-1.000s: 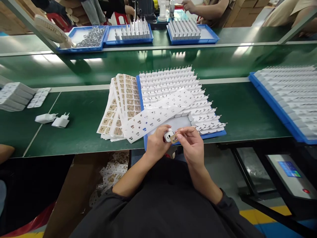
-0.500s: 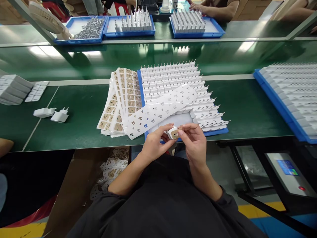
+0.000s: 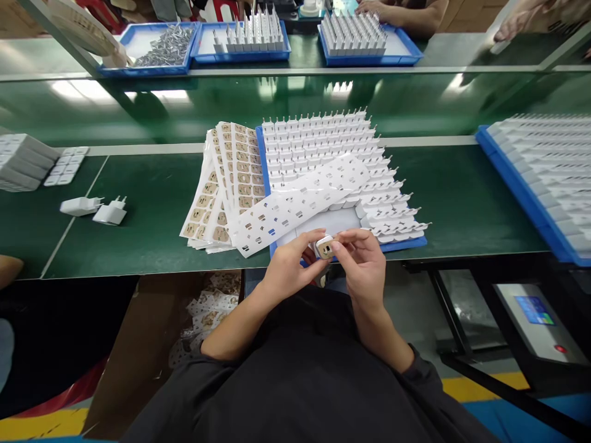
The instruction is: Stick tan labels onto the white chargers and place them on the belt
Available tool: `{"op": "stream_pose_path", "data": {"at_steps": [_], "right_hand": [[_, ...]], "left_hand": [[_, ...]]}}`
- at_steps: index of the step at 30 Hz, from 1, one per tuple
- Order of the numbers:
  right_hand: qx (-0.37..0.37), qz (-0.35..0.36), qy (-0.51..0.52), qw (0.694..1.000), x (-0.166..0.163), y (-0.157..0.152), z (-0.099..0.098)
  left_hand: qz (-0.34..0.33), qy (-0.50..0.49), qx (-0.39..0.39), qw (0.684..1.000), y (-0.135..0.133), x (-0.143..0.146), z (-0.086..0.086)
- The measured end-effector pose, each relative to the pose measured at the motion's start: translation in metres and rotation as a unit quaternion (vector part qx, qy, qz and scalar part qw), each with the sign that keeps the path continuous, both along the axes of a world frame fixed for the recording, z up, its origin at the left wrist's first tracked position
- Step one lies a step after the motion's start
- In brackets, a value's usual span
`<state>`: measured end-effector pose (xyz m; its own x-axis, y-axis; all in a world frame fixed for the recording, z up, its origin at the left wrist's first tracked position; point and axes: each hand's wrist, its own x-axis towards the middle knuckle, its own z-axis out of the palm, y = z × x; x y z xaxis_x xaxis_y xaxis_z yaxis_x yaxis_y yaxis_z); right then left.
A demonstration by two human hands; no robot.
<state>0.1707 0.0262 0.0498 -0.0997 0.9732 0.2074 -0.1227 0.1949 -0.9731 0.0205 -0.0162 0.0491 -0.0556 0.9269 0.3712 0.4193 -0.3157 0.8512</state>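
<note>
In front of my body, my left hand [image 3: 292,266] is closed around a white plug charger [image 3: 318,247], whose port face points to the right. A tan sticker [image 3: 325,248] with small cut-outs lies over that face. The thumb and fingers of my right hand [image 3: 367,266] pinch at the sticker's right edge; whether they also grip the charger is hidden. Just beyond both hands is a blue tray [image 3: 401,245] with rows of white chargers [image 3: 318,138], pins up. A white perforated sheet [image 3: 277,223] lies across tray and sticker sheets [image 3: 244,163].
Two loose chargers [image 3: 111,212] lie at left, near stacked white blocks [image 3: 23,161]. Another loaded blue tray [image 3: 512,184] stands at right. Across the bench are trays of metal parts [image 3: 168,46] and chargers [image 3: 353,34]. A co-worker's hand [image 3: 517,24] shows at upper right.
The charger's face has turned slightly more toward me, and its port shows more clearly. My hands stay nearly in place. A co-worker's hand has come into view at upper right.
</note>
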Motion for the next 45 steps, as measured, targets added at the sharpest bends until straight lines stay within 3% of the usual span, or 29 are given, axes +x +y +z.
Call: {"op": "stream_pose_path", "data": {"at_steps": [10,18,25,27,31,36,45], "right_hand": [[0.071,-0.046,-0.055,0.995,-0.007,-0.002,-0.004],[0.086,-0.063,-0.089,0.99,-0.009,-0.003,-0.006],[0.225,-0.144,-0.202,0.942,-0.009,-0.002,-0.009],[0.187,-0.136,-0.185,0.955,-0.008,0.0,-0.008],[0.039,0.005,-0.078,0.996,-0.005,0.004,-0.007],[-0.003,0.105,-0.017,0.994,-0.003,0.005,-0.011],[-0.017,0.044,0.042,0.998,-0.02,-0.005,-0.006]], "left_hand": [[0.021,0.039,0.019,0.999,0.0,0.002,-0.005],[0.037,0.072,0.041,0.996,-0.001,0.004,-0.006],[0.064,0.079,0.076,0.992,-0.001,0.008,-0.008],[0.074,0.056,0.092,0.991,-0.001,0.01,-0.009],[0.079,0.011,0.087,0.993,-0.001,0.011,-0.011],[0.089,-0.015,0.065,0.994,0.0,0.008,-0.015],[0.114,0.057,0.178,0.976,0.002,0.017,-0.024]]}}
